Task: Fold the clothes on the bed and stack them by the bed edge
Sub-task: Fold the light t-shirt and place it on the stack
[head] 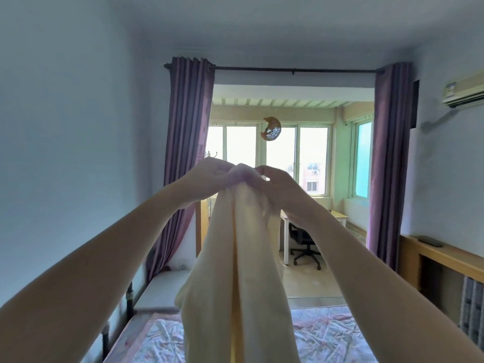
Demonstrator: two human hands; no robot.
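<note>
- Below, the bed with its floral sheet fills the near bottom of the scene.
- Over it hangs a cream garment, held up at its top, draping down in long folds.
- Left hand and right hand meet at the top, each pinching the cloth.

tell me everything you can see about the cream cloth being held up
The cream garment is a pale yellow, soft-looking fabric, unfolded and hanging in long vertical folds. Its top is bunched where the left hand and right hand grip it close together at arm's length. Its lower part runs out of frame in front of the bed. What kind of garment it is cannot be told.
</note>
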